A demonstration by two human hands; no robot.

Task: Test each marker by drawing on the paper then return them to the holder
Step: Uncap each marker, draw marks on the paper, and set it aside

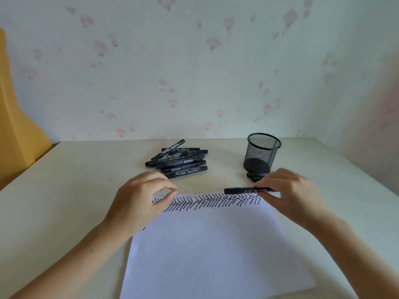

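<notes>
Two hands over far edge of paper [207,244]: right hand [289,195] pinches marker [244,190] held level; left hand [142,199] fingers curled, holding nothing. Marker pile [179,160] far centre; mesh holder [261,154] far right.

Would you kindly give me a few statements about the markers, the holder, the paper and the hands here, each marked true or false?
1. The right hand holds a black marker roughly level above the paper's far edge. True.
2. The mesh holder is packed with markers. False: it stands upright and no marker sticks out of it; the pile of markers lies on the table to its left.
3. Rows of black zigzag strokes run along the far edge of the paper. True.
4. The left hand grips a second marker. False: its fingers are curled with thumb and forefinger close, but no marker shows in it.
5. The holder lies tipped on its side. False: it is upright.
</notes>
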